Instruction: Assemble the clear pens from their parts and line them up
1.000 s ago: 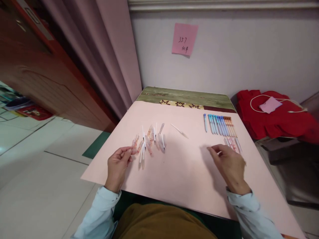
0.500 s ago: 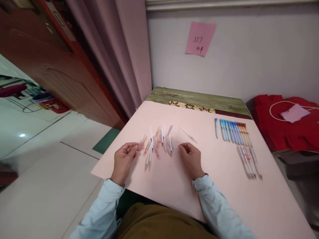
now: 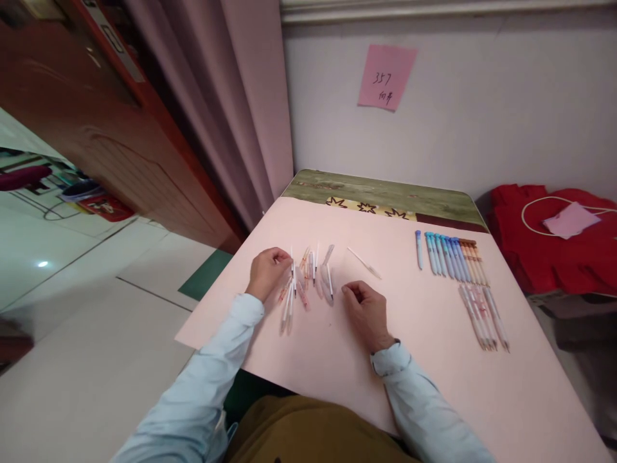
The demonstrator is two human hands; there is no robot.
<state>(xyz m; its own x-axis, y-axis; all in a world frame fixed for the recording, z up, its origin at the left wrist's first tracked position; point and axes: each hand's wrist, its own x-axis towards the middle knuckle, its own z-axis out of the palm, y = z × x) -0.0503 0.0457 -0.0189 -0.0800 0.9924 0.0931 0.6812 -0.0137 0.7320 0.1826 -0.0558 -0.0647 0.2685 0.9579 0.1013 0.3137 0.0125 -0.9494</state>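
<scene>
My left hand is closed in a pinch at the left edge of a loose pile of pen parts. Its fingertips are on a thin white pen refill. Beneath and beside it lie more white refills, some with clear ends, and clear pen barrels with orange and pink prints. A greyish clear barrel lies at the pile's right side. My right hand rests low over the table right of the pile, thumb and forefinger together. Whatever it may hold is too small to see.
A white refill with a clear end lies apart beyond my right hand. Blue, purple and brown pens form a row at the right, with several pale pens below. A red cloth lies past the table's right edge.
My left hand has moved right and away from me, from the pile's outer left side to the white refill. My right hand has barely shifted.
</scene>
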